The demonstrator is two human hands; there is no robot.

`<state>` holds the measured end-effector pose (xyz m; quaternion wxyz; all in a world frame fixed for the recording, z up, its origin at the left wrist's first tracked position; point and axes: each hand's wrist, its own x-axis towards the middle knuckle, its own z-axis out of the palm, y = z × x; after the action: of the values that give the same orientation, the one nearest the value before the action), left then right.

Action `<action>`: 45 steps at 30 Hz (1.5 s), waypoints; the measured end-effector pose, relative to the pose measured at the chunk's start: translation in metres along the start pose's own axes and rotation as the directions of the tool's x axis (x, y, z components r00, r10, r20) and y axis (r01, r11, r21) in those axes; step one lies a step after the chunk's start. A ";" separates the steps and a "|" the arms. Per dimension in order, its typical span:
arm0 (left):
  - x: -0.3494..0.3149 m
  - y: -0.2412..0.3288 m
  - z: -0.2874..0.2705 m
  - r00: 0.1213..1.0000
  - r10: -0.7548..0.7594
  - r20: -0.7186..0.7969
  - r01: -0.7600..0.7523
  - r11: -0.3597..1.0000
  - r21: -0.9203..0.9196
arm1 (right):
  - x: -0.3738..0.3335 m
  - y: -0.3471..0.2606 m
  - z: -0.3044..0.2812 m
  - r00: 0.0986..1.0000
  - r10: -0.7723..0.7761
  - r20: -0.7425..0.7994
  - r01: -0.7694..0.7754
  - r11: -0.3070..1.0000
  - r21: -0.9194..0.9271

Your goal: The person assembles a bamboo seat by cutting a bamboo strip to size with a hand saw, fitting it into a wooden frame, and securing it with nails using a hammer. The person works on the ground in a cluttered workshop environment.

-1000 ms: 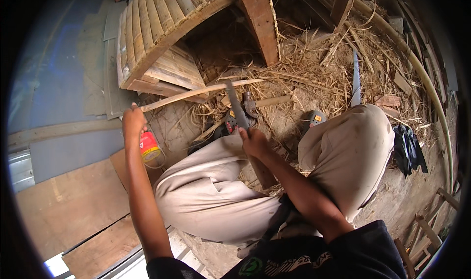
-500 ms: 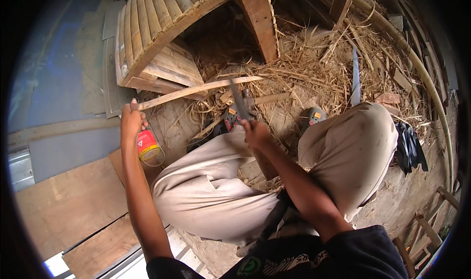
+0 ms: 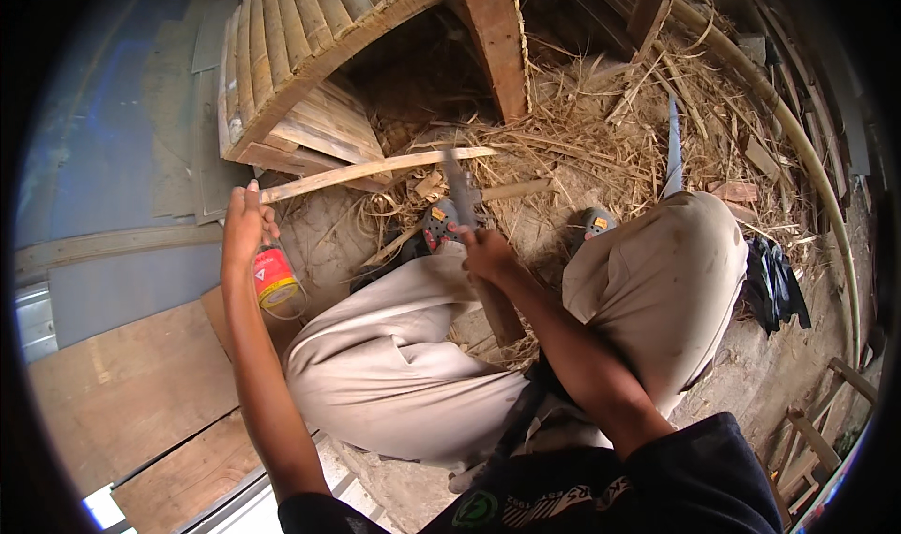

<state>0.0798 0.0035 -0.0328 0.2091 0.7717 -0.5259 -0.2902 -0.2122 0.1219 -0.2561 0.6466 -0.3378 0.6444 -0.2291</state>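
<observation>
My left hand (image 3: pixel 248 222) is closed round the left end of a long, pale bamboo strip (image 3: pixel 375 168). The strip runs to the right, bowing slightly, above the littered ground. In my right hand (image 3: pixel 488 254) is a large knife with a dark blade (image 3: pixel 458 189) and a thick wooden handle (image 3: pixel 500 313) that extends back toward my lap. The blade points away from me, and its tip end crosses the strip near the strip's far right end; whether they touch I cannot tell. Just below my left hand is a red and yellow can (image 3: pixel 275 279).
A slatted bamboo frame (image 3: pixel 272 41) stands ahead. Shavings (image 3: pixel 582 154) cover the ground around a hammer (image 3: pixel 516 190) and a saw blade (image 3: pixel 674 149). A black plastic bag (image 3: pixel 777 285) lies right of my knee. Wooden boards (image 3: pixel 131 384) are at left.
The knife blade has turned to show a broader face and stands more upright against the strip. The left hand and strip have shifted slightly left in view, along with much of the scene.
</observation>
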 end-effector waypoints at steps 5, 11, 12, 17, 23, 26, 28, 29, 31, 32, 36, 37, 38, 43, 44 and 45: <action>0.001 -0.010 -0.001 0.999 -0.038 0.009 0.037 0.999 0.027 | -0.003 0.001 0.003 0.953 -0.300 0.047 0.304 0.943 -0.138; -0.010 0.001 0.001 1.000 0.015 0.006 -0.015 1.000 0.006 | -0.010 -0.011 -0.005 1.000 0.020 0.010 -0.021 0.997 0.078; -0.008 0.004 0.001 0.997 0.080 0.016 -0.080 0.997 -0.003 | -0.015 -0.012 0.000 0.991 -0.133 0.028 0.133 0.991 0.021; -0.015 0.006 0.001 0.987 0.130 0.090 -0.125 0.990 -0.065 | -0.022 -0.012 0.007 0.938 -0.330 0.107 0.338 0.939 -0.063; -0.022 0.015 0.002 0.976 0.194 0.104 -0.176 0.972 -0.157 | -0.019 -0.026 0.004 0.990 -0.036 -0.134 0.042 0.998 0.045; -0.020 0.023 0.004 0.969 0.227 0.096 -0.218 0.971 -0.104 | -0.029 -0.029 0.013 0.901 -0.398 0.171 0.365 0.910 0.194; -0.024 0.026 0.006 0.968 0.232 0.099 -0.224 0.971 -0.087 | -0.030 -0.026 0.012 0.946 -0.305 0.106 0.289 0.947 0.141; -0.029 0.026 0.007 0.968 0.230 0.101 -0.221 0.970 -0.099 | -0.028 -0.023 0.009 0.962 -0.272 0.015 0.270 0.958 0.094; -0.036 0.029 0.009 0.969 0.224 0.103 -0.214 0.972 -0.102 | -0.020 -0.017 0.003 0.990 -0.024 -0.137 0.056 0.971 0.234; -0.039 0.033 0.010 0.970 0.223 0.101 -0.214 0.972 -0.092 | -0.017 -0.014 0.001 0.977 -0.121 -0.177 0.140 0.985 0.101; -0.041 0.062 0.013 0.950 0.298 0.099 -0.296 0.955 -0.029 | -0.011 -0.005 0.002 0.873 -0.438 -0.214 0.392 0.892 -0.223; -0.043 0.069 0.014 0.966 0.246 0.084 -0.249 0.968 0.021 | -0.010 -0.002 0.003 0.870 -0.459 -0.180 0.392 0.866 -0.310; -0.047 0.076 0.015 0.966 0.245 0.082 -0.250 0.967 0.056 | -0.011 0.002 0.004 0.873 -0.481 -0.085 0.423 0.831 -0.360; -0.067 0.104 0.022 0.966 0.241 0.094 -0.252 0.960 0.122 | 0.006 0.032 -0.016 0.640 -0.635 -0.433 0.154 0.658 -0.737; -0.069 0.110 0.024 0.966 0.241 0.094 -0.251 0.960 0.126 | 0.010 0.037 -0.019 0.641 -0.658 -0.395 0.221 0.651 -0.726; -0.069 0.116 0.026 0.971 0.226 0.080 -0.236 0.960 0.153 | 0.014 0.043 -0.023 0.685 -0.625 -0.374 0.224 0.669 -0.708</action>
<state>-0.0369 0.0255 0.0369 0.1619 0.7100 -0.6404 -0.2440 -0.2398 0.1369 -0.2955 0.1895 -0.5871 0.7450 -0.2537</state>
